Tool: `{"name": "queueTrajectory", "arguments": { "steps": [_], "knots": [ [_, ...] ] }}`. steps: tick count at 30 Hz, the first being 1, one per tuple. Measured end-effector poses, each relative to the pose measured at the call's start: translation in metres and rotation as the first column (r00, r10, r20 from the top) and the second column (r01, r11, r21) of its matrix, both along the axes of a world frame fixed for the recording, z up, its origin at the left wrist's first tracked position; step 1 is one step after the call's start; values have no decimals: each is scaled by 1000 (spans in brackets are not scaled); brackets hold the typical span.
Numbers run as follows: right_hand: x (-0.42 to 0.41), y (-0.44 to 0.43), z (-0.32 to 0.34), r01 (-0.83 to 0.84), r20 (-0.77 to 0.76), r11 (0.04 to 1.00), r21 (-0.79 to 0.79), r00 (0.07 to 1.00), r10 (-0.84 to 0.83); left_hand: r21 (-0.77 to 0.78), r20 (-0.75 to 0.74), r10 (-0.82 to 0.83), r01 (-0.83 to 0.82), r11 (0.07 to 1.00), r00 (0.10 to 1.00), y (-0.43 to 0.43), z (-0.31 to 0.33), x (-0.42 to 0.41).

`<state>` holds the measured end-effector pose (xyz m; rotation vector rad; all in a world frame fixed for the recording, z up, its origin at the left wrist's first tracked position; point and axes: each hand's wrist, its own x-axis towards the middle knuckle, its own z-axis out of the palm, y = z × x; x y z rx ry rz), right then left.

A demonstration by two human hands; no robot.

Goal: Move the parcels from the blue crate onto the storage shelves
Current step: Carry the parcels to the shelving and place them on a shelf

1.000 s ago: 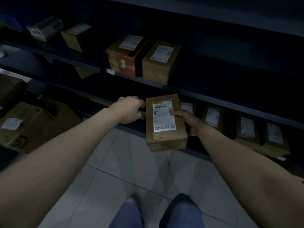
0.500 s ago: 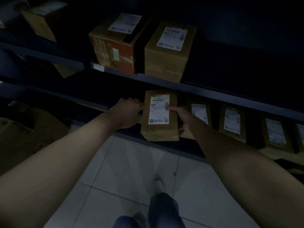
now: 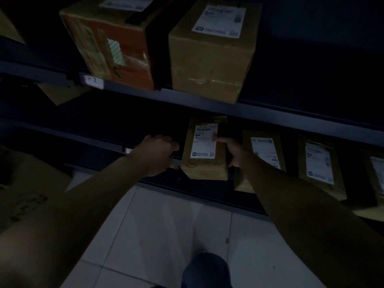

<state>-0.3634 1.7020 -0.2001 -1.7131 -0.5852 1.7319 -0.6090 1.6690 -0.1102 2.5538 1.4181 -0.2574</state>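
Under tag "1-7" (image 3: 92, 81), right hand (image 3: 234, 151) fingers clamp labelled parcel (image 3: 204, 152); left hand (image 3: 158, 152) fisted.

On the lower shelf (image 3: 158, 179), the dark stretch left of the held parcel (image 3: 204, 150) lies open. To its right, labelled parcels (image 3: 264, 152) stand close together, blocking that side. The upper shelf's edge (image 3: 207, 104) overhangs, limiting headroom.
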Motion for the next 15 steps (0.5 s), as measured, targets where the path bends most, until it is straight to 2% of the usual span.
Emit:
{"name": "queueTrajectory", "arguments": {
  "steps": [3, 5, 8, 12, 15],
  "knots": [
    [1, 10, -5, 44, 47, 999, 27, 998, -45, -5, 2, -6, 6, 1000, 1000, 2, 5, 5],
    [4, 13, -3, 53, 170, 997, 61, 983, -63, -25, -9, -2, 2, 1000, 1000, 1, 11, 8],
    [3, 5, 14, -72, 363, 995, 70, 931, 42, -56, -23, -8, 6, 998, 1000, -4, 27, 15],
    [3, -30, 55, -281, 581, 959, -19, 778, 240, -102, -21, -49, 47, 994, 999, -19, 64, 28],
    [1, -68, 105, -526, 664, 835, -162, 568, 487, -79, -46, -116, 112, 991, 992, -32, 102, 43]
  ]
}}
